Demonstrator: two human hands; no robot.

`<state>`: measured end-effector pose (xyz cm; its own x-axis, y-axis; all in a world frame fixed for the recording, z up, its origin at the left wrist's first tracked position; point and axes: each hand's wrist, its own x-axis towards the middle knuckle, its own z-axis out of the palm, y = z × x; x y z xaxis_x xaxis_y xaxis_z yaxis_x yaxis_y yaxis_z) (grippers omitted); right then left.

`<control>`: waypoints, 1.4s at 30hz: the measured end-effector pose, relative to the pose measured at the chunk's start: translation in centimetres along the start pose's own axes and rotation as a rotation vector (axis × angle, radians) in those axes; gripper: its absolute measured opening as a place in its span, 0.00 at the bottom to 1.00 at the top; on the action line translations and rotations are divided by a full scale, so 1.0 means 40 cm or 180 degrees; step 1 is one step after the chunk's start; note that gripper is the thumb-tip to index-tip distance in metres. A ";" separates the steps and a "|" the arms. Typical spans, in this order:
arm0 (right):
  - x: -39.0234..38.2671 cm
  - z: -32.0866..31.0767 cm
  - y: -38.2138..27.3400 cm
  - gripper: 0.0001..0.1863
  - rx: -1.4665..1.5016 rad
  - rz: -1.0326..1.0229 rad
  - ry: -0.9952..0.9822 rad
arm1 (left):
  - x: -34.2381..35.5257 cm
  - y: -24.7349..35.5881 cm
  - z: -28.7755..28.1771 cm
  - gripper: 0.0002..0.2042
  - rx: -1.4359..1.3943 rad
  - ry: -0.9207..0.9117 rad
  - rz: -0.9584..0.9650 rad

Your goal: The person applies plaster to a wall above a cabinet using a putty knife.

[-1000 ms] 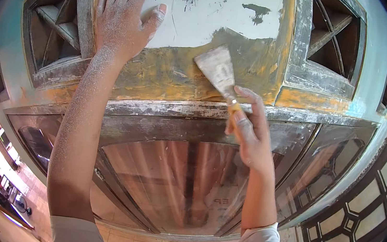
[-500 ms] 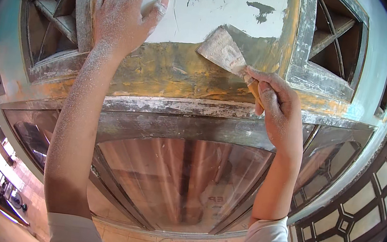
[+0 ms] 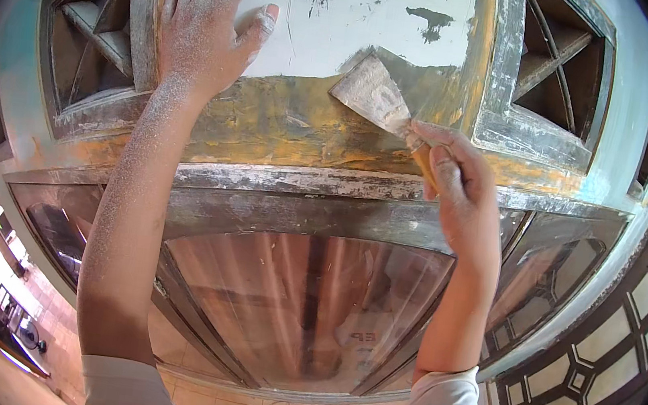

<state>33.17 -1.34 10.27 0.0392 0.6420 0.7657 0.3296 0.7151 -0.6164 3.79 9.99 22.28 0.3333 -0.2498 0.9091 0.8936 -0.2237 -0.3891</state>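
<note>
My right hand (image 3: 463, 187) is closed round the yellowish handle of a scraper (image 3: 376, 94). Its wide, worn metal blade rests at the edge where white paint (image 3: 336, 34) meets bared dark and ochre surface (image 3: 286, 117) on the panel. Dusted with white powder, my left hand (image 3: 207, 34) lies against the panel's upper left, its fingers spread and pointing up, holding nothing. The topmost fingertips reach the picture's upper edge. Several dark bare patches (image 3: 431, 23) break up the white paint.
Recessed openings with crossed bars flank the panel, one on the left (image 3: 98, 33) and one on the right (image 3: 560, 61). Below runs a flaking ledge (image 3: 294, 179), above glass panes (image 3: 303, 305). A dark framed lattice (image 3: 578, 371) stands at the lower right.
The view has shifted slightly, with the panel a little lower. Both hands keep nearly the same places; the scraper's blade stays by the same paint edge.
</note>
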 end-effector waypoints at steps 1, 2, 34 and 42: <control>-0.008 0.024 0.012 0.15 0.0273 -0.0023 0.0051 | 0.000 0.002 0.001 0.27 -0.0029 0.0002 -0.0001; -0.017 0.040 0.021 0.16 0.0547 -0.0049 0.0101 | 0.000 0.004 0.001 0.27 -0.0057 0.0004 -0.0001; 0.014 0.031 0.008 0.17 0.0244 -0.0077 0.0077 | 0.003 -0.021 0.015 0.25 0.0042 0.0164 0.0373; 0.006 0.025 0.010 0.16 0.0226 -0.0145 -0.0029 | 0.004 -0.015 0.014 0.25 0.0032 0.0119 0.0292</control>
<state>32.38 -0.62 10.05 0.0169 0.6106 0.7917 0.2632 0.7612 -0.5927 3.49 10.63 22.74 0.4025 -0.3037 0.8636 0.8629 -0.1890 -0.4686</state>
